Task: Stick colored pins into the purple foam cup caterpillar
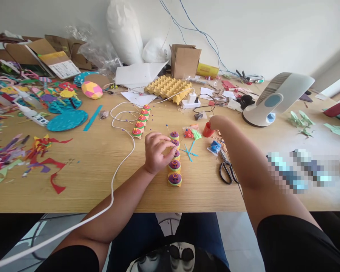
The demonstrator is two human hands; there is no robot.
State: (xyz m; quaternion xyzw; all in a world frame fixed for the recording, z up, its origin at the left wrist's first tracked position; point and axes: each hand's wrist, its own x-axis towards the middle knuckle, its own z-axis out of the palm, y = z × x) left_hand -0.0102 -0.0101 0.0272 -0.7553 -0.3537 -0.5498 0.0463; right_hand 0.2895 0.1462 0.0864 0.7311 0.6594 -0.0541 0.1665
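Observation:
My left hand (158, 153) is at a strip of egg-carton cups (175, 166) with purple tops, orange rings and yellow bases. Its thumb and forefinger close on the upper cups from the left. A thin stick with a blue tip stands at the strip's far end. My right hand (217, 124) reaches over a small red cup (207, 130); its fingers are hidden at the cup. A second egg-carton strip (141, 121), red and green, lies farther back on the left. Blue strips (189, 152) cross on the table right of the purple one.
Bags of red and green (193, 133) and blue clay-like material (214, 147) lie near black-handled scissors (227, 170). A white cable (112, 181) crosses the table left. A fan (274, 100) stands right; a yellow egg tray (170, 88) and cardboard box (184, 62) are behind. Paper scraps (5, 155) lie left.

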